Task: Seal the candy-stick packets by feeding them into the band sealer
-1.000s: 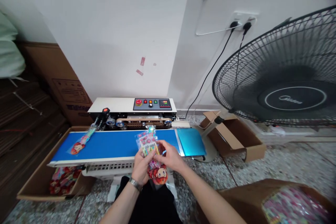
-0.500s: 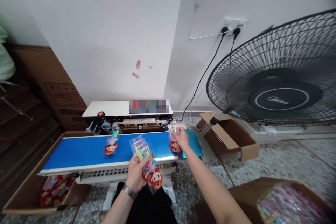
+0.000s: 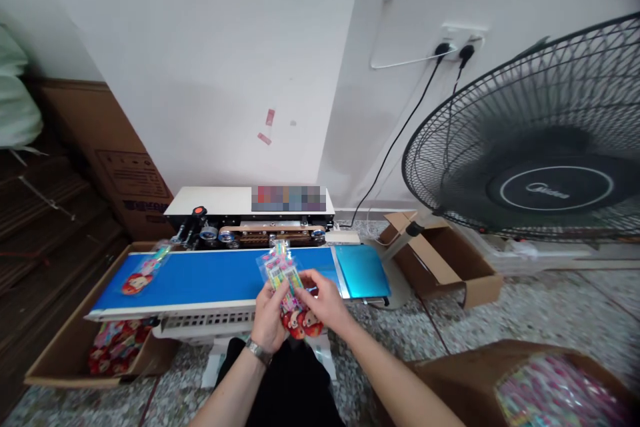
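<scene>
Both hands meet in front of me over a small stack of clear toy packets (image 3: 281, 272) printed with red-haired cartoon heads. My left hand (image 3: 267, 320), a watch on its wrist, grips the stack from the left. My right hand (image 3: 320, 300) pinches the top packet from the right. They hover at the near edge of the blue conveyor belt (image 3: 215, 277) of a band sealing machine (image 3: 250, 210). One more packet (image 3: 143, 273) lies on the belt's far left end.
A cardboard box (image 3: 100, 350) with sealed packets sits under the belt's left end. Another box of packets (image 3: 555, 390) stands at lower right. An open empty carton (image 3: 445, 260) and a large floor fan (image 3: 535, 153) are to the right. Cables run to a wall socket (image 3: 457, 37).
My right hand has come back from the belt's right end to the stack. The packet on the belt has travelled to the far left. The view shifted slightly.
</scene>
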A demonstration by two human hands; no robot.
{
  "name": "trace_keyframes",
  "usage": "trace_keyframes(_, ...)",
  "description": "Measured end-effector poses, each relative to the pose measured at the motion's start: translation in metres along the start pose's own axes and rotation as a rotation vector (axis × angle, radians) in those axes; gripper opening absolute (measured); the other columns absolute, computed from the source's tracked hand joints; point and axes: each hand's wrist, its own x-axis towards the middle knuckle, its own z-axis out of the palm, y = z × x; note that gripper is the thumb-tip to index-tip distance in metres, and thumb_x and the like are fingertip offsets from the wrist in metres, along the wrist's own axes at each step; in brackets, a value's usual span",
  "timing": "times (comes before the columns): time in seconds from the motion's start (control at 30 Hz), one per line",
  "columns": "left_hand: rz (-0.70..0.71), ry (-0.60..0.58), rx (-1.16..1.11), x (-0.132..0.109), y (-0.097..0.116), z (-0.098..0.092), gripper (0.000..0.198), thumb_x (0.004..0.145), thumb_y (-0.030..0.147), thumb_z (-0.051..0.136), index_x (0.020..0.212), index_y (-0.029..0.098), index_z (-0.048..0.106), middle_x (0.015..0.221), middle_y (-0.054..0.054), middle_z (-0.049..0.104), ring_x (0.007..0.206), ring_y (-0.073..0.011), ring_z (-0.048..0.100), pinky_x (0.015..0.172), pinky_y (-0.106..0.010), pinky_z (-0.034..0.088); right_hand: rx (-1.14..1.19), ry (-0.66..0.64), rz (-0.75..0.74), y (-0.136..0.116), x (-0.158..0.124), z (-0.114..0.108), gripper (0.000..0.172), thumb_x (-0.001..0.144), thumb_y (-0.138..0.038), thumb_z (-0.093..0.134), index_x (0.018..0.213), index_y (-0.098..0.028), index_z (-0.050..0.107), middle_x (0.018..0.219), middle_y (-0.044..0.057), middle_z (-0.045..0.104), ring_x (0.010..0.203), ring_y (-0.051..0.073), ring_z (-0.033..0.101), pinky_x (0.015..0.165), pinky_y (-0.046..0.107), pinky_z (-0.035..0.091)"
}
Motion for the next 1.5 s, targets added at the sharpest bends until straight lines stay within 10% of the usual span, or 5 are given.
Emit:
trace_keyframes(0.27, -0.057, 0.036, 0.046, 0.000, -0.001, -0.012, 0.034, 0.061, 0.027, 0.073, 0.088, 0.016, 0.057, 0.084, -0.007, 0.067, 0.082, -0.0235, 0.064, 0.067, -0.032, 0.052, -0.173, 0.534, 0.339, 0.062, 0.039, -0.064, 0.036, 0.071, -0.044, 0.055, 0.096, -0.018, 0.055, 0.067, 0.001, 0.062, 0.059, 0.017, 0.058, 0.053, 0.025, 0.042)
trace_keyframes(0.53, -0.015, 0.052, 0.093, 0.001, 0.000, -0.010, 0.037, 0.056, 0.025, 0.076, 0.086, 0.014, 0.058, 0.076, -0.007, 0.068, 0.069, -0.0183, 0.064, 0.062, -0.029, 0.050, -0.624, 0.294, 0.373, 0.052, 0.071, -0.057, 0.038, 0.073, -0.029, 0.058, 0.109, -0.017, 0.052, 0.087, 0.008, 0.064, 0.081, 0.021, 0.060, 0.069, 0.029, 0.042)
trace_keyframes(0.8, 0.041, 0.038, 0.063, 0.004, -0.002, 0.001, 0.037, 0.058, 0.024, 0.075, 0.090, 0.015, 0.059, 0.080, -0.005, 0.069, 0.068, -0.0147, 0.063, 0.065, -0.025, 0.049, -0.075, -0.039, -0.016, 0.003, 0.008, -0.003, 0.044, 0.074, -0.040, 0.059, 0.113, -0.022, 0.050, 0.098, 0.004, 0.061, 0.081, 0.015, 0.059, 0.070, 0.028, 0.048)
trace_keyframes(1.17, -0.098, 0.072, 0.068, 0.001, -0.004, -0.007, 0.037, 0.065, 0.036, 0.068, 0.095, 0.017, 0.058, 0.084, -0.008, 0.066, 0.076, -0.0205, 0.064, 0.063, -0.032, 0.053, -0.122, 0.528, 0.336, 0.064, 0.031, -0.062, 0.038, 0.073, -0.043, 0.052, 0.102, -0.017, 0.051, 0.072, 0.003, 0.065, 0.063, 0.018, 0.062, 0.056, 0.027, 0.046)
trace_keyframes(1.5, -0.099, 0.044, 0.083, -0.002, 0.000, -0.001, 0.037, 0.066, 0.038, 0.067, 0.096, 0.019, 0.057, 0.079, -0.005, 0.066, 0.070, -0.0189, 0.064, 0.056, -0.027, 0.050, -0.592, 0.259, 0.277, 0.039, 0.059, -0.050, 0.037, 0.076, -0.028, 0.054, 0.111, -0.017, 0.052, 0.095, 0.009, 0.064, 0.088, 0.020, 0.059, 0.075, 0.029, 0.044)
